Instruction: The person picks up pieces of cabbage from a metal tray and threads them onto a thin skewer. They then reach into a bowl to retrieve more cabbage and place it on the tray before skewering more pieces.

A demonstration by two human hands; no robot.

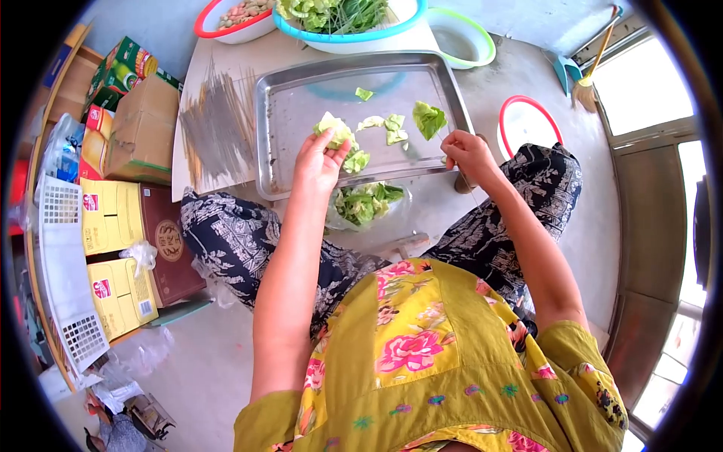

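Note:
Over the left part of a metal tray (301, 69), my left hand (320, 160) pinches a pale green lettuce leaf (336, 128) between thumb and fingers. My right hand (473, 157) is closed round a thin skewer (476, 197) near the tray's right edge. A darker green lettuce leaf (429, 120) is at the skewer's upper end. Small lettuce pieces (395, 129) lie on the tray between my hands. Below the tray's near edge, a clear plastic bag (365, 207) of lettuce stands between my knees.
Many skewers (218, 128) lie on the table left of the tray. Behind it stand a blue-rimmed basin (350, 45) of greens, a red-rimmed basin (235, 29) and a green-rimmed basin (461, 45). Cardboard boxes (141, 128) fill the left side. Another red-rimmed basin (529, 120) sits at right.

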